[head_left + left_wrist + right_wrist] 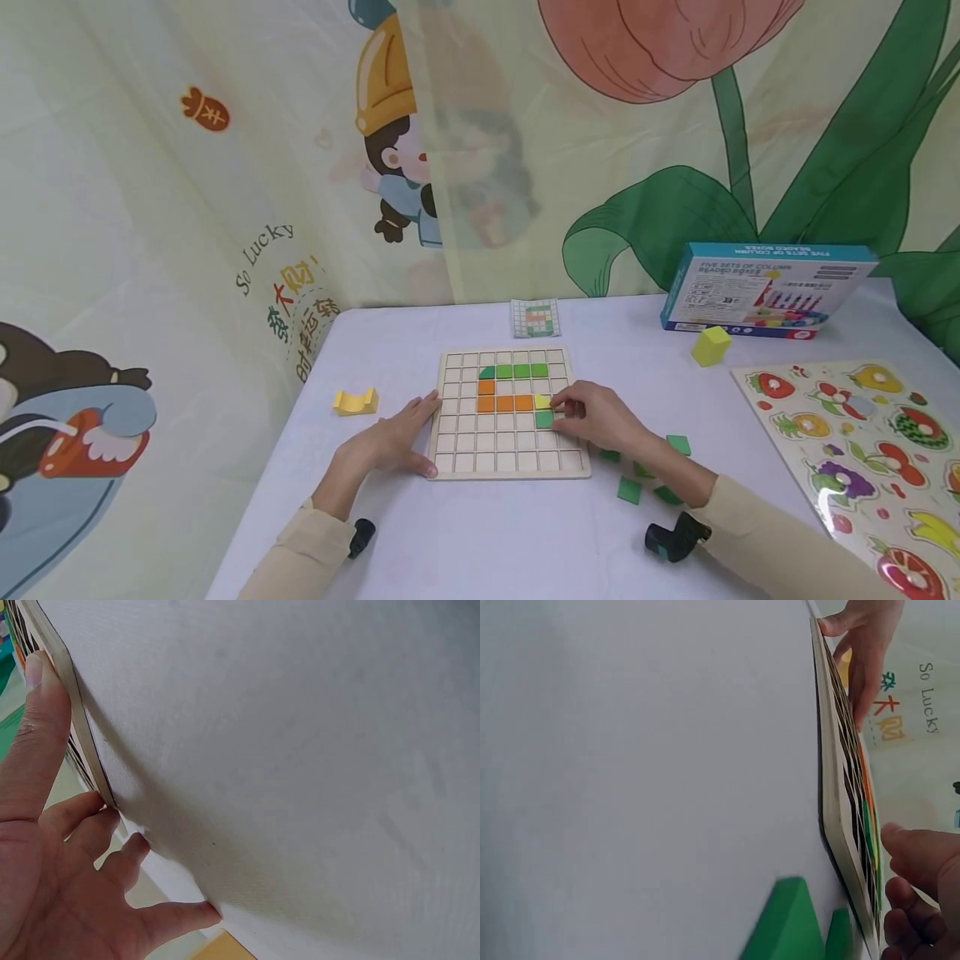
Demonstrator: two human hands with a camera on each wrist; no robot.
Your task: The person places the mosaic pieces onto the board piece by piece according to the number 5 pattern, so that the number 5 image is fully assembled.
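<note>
Slip risk: a clumsy brush could be knocking the yellow tile [541,402] askew on the gridded board [487,464].
Right hand [600,414]: fingers bending beside that tile; whether they're gripping anything, I can't tell.
Left hand [392,437]: resting relaxed fingers against the board's left edge.
Textures: flat orange tiles [505,403] filling square cells; wood-like board lying on white tabletop [480,537].

One left hand [390,435], one right hand [600,414] and one grid board [487,442] were in view. The board bore four orange tiles [505,403], five green tiles [522,370] and one yellow tile [541,402]. Toward the right edge of the surface [487,533] lay at least five loose green tiles [628,491] and one fruit sheet [843,429]. One card [535,318], two blocks [711,346] and one box [772,292] completed the count.
</note>
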